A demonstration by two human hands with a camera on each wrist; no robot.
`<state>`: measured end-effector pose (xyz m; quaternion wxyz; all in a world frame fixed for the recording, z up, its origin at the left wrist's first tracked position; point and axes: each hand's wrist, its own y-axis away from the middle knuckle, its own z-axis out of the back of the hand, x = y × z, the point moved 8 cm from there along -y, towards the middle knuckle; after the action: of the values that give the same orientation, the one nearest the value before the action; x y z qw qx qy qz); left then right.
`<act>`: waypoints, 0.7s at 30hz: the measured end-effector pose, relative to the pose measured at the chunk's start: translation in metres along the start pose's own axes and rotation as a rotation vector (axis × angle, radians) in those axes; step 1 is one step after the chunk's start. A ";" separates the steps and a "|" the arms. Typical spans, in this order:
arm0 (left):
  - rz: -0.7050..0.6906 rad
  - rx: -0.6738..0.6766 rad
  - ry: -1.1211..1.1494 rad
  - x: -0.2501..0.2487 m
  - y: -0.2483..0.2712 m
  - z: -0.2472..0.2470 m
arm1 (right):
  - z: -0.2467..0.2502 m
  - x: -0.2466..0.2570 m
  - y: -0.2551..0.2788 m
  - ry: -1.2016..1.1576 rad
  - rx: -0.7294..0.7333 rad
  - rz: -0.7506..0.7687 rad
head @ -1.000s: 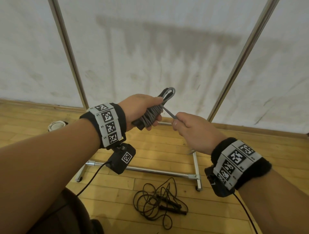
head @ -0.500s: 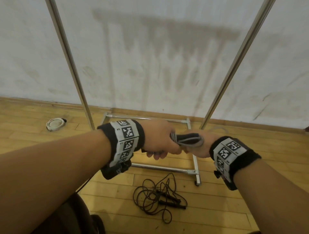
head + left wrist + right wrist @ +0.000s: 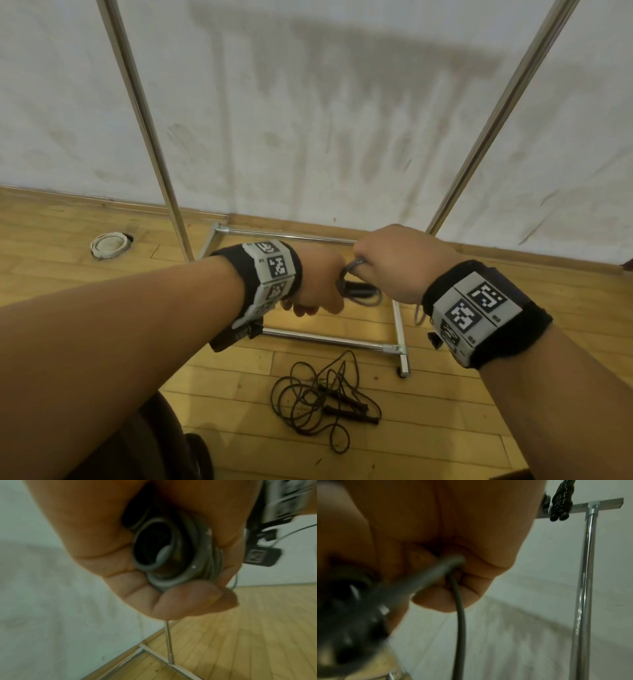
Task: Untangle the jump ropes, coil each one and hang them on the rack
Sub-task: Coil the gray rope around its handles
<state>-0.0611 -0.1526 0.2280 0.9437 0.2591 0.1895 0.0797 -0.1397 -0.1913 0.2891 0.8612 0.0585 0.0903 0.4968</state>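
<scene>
The wooden floor (image 3: 479, 428) carries a tangled black jump rope (image 3: 325, 407), the rack's base (image 3: 329, 339) and a white ring (image 3: 109, 245).

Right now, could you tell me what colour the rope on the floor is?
Black rope, clearest in the head view.

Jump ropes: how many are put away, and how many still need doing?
One dark rope seems to hang on the rack already. The grey rope is in hand: the left hand grips its wound bundle and the right hand holds the loose end. It still needs hanging. The black rope lies tangled on the floor, not started.
</scene>
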 end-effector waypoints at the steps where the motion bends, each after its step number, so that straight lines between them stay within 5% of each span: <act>1: 0.028 -0.045 0.100 0.010 -0.002 0.009 | 0.005 0.002 0.002 -0.021 -0.024 -0.003; 6: 0.026 -0.249 0.619 0.048 -0.002 0.051 | 0.018 0.008 0.011 -0.261 -0.134 -0.044; 11: -0.203 -0.153 1.032 0.044 0.007 0.063 | 0.005 -0.005 0.010 -0.481 -0.115 -0.093; 21: -0.396 -0.140 1.096 0.029 0.023 0.074 | 0.000 -0.027 0.011 -0.648 -0.155 -0.071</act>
<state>-0.0068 -0.1594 0.2894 0.7199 0.0766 0.6889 0.0364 -0.1620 -0.2092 0.2941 0.8638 0.1446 -0.2244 0.4273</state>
